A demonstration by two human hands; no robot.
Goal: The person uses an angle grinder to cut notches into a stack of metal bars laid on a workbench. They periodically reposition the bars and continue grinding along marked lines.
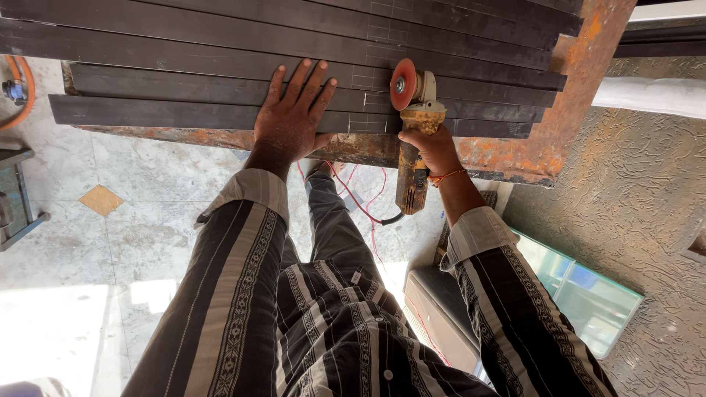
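Nearest the camera, striped dark-and-cream sleeves and trousers are seen, with a pale marbled tile floor (pixel 110 242) below on the left, set with a small tan diamond inlay (pixel 101 199). On the right, a textured grey-brown surface (pixel 632 206) is seen, with a green-edged glass pane (pixel 588 294) lying beside it. Thin red wires (pixel 360 202) and a black cable trail over the floor between the arms.

Further on, the right hand (pixel 434 151) is wrapped around the body of a worn yellow angle grinder (pixel 413 158), the fingers clamped on it; an orange thread is worn at the wrist. The grinder's reddish disc (pixel 403 84) is held upright against the dark bars, at a chalk-marked line. The left hand (pixel 293 114) is pressed flat on the dark steel bars (pixel 184 92), fingers spread apart, just beside the disc.

The bars are laid side by side, lengthwise, across a rusty orange tabletop (pixel 581 81), whose edge shows beneath and to the right of them. At far left, an orange hose (pixel 26 92) is curved on the floor.
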